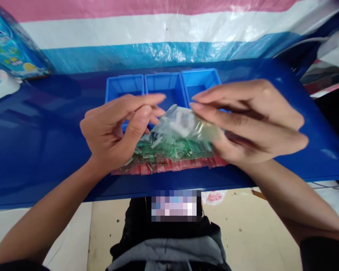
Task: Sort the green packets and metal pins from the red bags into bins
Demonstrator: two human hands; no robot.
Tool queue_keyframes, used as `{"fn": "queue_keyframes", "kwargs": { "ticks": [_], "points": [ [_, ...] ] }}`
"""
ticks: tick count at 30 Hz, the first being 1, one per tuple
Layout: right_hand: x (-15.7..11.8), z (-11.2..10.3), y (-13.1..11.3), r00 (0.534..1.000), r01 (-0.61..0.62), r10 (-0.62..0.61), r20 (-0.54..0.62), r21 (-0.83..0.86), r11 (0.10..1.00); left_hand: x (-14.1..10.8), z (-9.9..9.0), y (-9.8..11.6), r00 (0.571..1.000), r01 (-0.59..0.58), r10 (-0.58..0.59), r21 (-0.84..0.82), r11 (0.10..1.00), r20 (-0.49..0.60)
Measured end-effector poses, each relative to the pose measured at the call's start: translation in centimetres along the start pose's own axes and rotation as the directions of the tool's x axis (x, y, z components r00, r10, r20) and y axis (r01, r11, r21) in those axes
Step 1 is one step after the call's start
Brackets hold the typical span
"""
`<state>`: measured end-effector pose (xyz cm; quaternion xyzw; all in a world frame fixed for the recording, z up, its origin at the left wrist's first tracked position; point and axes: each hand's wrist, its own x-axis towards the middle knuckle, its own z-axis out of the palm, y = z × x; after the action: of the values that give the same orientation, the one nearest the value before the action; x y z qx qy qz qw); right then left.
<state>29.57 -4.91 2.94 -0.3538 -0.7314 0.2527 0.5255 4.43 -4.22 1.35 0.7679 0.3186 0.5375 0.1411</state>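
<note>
My right hand (pixel 251 120) pinches a small clear plastic bag (pixel 203 130) by its edge, with a white piece visible inside; the bag is slightly blurred. Beside the bag's left end is my left hand (pixel 113 126), its thumb and fingers apart, with nothing visible between them. Beneath both hands lie several greenish clear bags (pixel 175 150) holding small parts I cannot make out. A row of red bags (pixel 183 165) runs along their near side, and a few thin metal pieces (pixel 155 165) rest there.
Three blue bins (pixel 165 77) stand side by side behind my hands on the blue table (pixel 45 150). At the back left is a blue detergent pack (pixel 17 49), near a white object (pixel 1 84). A striped plastic sheet (pixel 169 32) hangs behind. A phone (pixel 173 205) lies on my lap.
</note>
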Motion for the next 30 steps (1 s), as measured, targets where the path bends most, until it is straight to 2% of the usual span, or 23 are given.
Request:
{"fn": "queue_keyframes", "kwargs": {
  "ticks": [2, 3, 4, 6, 8, 10, 12, 14, 16, 18, 21, 23, 26, 29, 30],
  "points": [
    [-0.3, 0.4, -0.1, 0.988, 0.126, -0.133, -0.079, -0.085, 0.988, 0.1, 0.0, -0.7, 0.981, -0.164, 0.170, 0.073, 0.984, -0.089],
    [-0.4, 0.7, -0.1, 0.984, 0.133, -0.141, -0.109, -0.075, 0.988, 0.1, 0.0, -1.0, 0.961, -0.258, 0.269, 0.147, 0.955, -0.062],
    [-0.5, 1.0, -0.2, 0.988, 0.100, -0.100, -0.121, -0.013, 0.995, 0.2, -0.1, -1.2, 0.934, -0.342, 0.356, 0.233, 0.910, -0.021],
    [-0.6, 1.5, -0.3, 0.994, -0.010, 0.030, -0.106, 0.183, 0.983, 0.2, -0.1, -1.5, 0.906, -0.407, 0.421, 0.357, 0.841, 0.043],
    [-0.5, 1.7, -0.4, 0.994, -0.081, 0.102, -0.046, 0.337, 0.938, 0.2, -0.3, -1.5, 0.888, -0.439, 0.455, 0.427, 0.790, 0.072],
    [-0.3, 1.7, -0.3, 0.992, -0.127, 0.116, 0.051, 0.424, 0.897, 0.4, -0.5, -1.6, 0.840, -0.511, 0.535, 0.461, 0.726, 0.089],
    [-0.1, 1.5, 0.0, 0.983, -0.162, 0.105, 0.148, 0.461, 0.873, 0.6, -0.7, -1.8, 0.798, -0.555, 0.598, 0.485, 0.675, 0.081],
    [0.0, 1.3, 0.3, 0.972, -0.185, 0.098, 0.213, 0.437, 0.880, 0.9, -1.0, -1.9, 0.782, -0.557, 0.621, 0.512, 0.654, 0.056],
    [-0.2, 1.3, 0.6, 0.978, -0.141, 0.079, 0.192, 0.334, 0.932, 1.0, -1.3, -1.8, 0.811, -0.525, 0.582, 0.504, 0.686, 0.053],
    [-0.4, 1.5, 0.6, 0.994, -0.034, 0.017, 0.105, 0.161, 0.986, 0.8, -1.4, -1.7, 0.855, -0.484, 0.514, 0.456, 0.747, 0.065],
    [-0.4, 1.5, 0.6, 0.998, 0.060, -0.061, -0.013, -0.057, 0.997, 0.6, -1.4, -1.8, 0.872, -0.477, 0.481, 0.386, 0.790, 0.094],
    [0.1, 0.9, 1.0, 0.995, 0.050, -0.058, -0.087, -0.086, 0.995, 0.5, -1.3, -2.1, 0.871, -0.484, 0.477, 0.386, 0.786, 0.122],
    [1.5, -1.3, 2.6, 0.976, 0.029, -0.050, -0.214, -0.098, 0.995, 0.6, -1.4, -2.8, 0.911, -0.410, 0.378, 0.446, 0.795, 0.163],
    [2.8, -4.1, 4.9, 0.989, -0.034, -0.002, -0.145, -0.249, 0.968, 0.5, -1.5, -3.6, 0.940, -0.340, 0.263, 0.518, 0.785, 0.218],
    [3.0, -4.8, 5.6, 0.998, -0.050, 0.034, -0.054, -0.336, 0.941, 0.5, -1.6, -3.8, 0.941, -0.332, 0.232, 0.541, 0.773, 0.246]
  ]
}}
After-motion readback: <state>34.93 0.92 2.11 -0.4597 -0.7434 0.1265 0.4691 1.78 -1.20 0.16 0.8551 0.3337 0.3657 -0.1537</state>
